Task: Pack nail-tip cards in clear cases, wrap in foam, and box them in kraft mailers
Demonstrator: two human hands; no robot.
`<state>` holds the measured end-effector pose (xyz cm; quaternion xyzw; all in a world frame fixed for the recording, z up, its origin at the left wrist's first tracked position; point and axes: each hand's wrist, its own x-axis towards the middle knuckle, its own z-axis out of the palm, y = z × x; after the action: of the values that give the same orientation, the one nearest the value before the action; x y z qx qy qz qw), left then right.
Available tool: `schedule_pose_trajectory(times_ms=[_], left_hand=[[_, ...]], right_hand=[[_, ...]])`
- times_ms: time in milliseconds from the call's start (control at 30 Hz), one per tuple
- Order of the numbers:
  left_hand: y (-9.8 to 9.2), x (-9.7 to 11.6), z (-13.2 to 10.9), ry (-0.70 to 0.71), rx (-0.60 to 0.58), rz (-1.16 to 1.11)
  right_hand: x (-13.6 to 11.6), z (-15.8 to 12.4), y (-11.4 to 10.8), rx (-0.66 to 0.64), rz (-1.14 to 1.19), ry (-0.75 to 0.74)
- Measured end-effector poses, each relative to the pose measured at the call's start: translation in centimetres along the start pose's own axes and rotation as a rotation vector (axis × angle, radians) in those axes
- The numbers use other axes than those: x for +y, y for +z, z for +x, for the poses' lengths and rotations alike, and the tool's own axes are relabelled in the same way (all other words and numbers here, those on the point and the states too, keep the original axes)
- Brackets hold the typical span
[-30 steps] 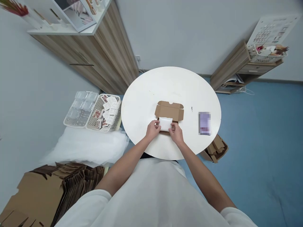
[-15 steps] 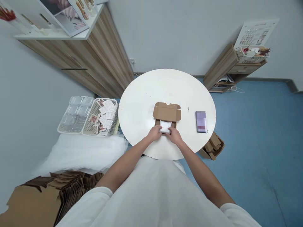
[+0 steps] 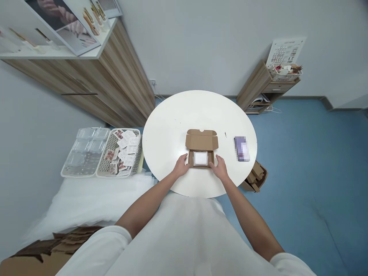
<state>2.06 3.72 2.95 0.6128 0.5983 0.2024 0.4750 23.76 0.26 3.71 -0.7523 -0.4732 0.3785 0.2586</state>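
Note:
A small brown cardboard box (image 3: pixel 202 142) lies on the round white table (image 3: pixel 172 134) with its lid raised on the far side. Inside it sits a white wrapped packet (image 3: pixel 200 158), with box floor showing on both sides. My left hand (image 3: pixel 181 165) is at the box's left wall, fingers apart and holding nothing. At the right wall, my right hand (image 3: pixel 220 168) is likewise open, its thumb close to the near corner. Whether either thumb touches the cardboard I cannot tell.
A blurred purple item (image 3: pixel 242 148) lies at the table's right. Left stand a white basket (image 3: pixel 99 165) of cards and a tray of clear cases (image 3: pixel 83 153), above white sheets (image 3: pixel 94 195) and stacked cardboard (image 3: pixel 63 245). A carton of cardboard pieces (image 3: pixel 255 177) sits on the floor.
Both hands have let go of the white packet and drawn apart, out of the box to its left and right sides. The packet stays in the box. The camera view has shifted slightly.

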Motion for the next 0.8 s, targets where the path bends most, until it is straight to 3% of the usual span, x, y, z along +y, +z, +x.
schedule_pose_trajectory(times_ms=[133, 433, 600, 800], left_hand=[[0.3, -0.5, -0.2, -0.013, -0.098, -0.195], [0.2, -1.6, -0.8, -0.097, -0.008, -0.243], [-2.1, -1.7, 1.5, -0.215, 0.089, -0.284], [-5.3, 0.3, 4.4, -0.276, 0.016, -0.486]], right_hand=[[0.1, 0.1, -0.1, -0.152, 0.211, 0.117], [1.0, 0.2, 0.8, -0.174, 0.253, 0.087], [1.9, 4.1, -1.2, -0.026, 0.372, 0.186], [0.5, 8.3, -2.5, -0.129, 0.581, 0.276]])
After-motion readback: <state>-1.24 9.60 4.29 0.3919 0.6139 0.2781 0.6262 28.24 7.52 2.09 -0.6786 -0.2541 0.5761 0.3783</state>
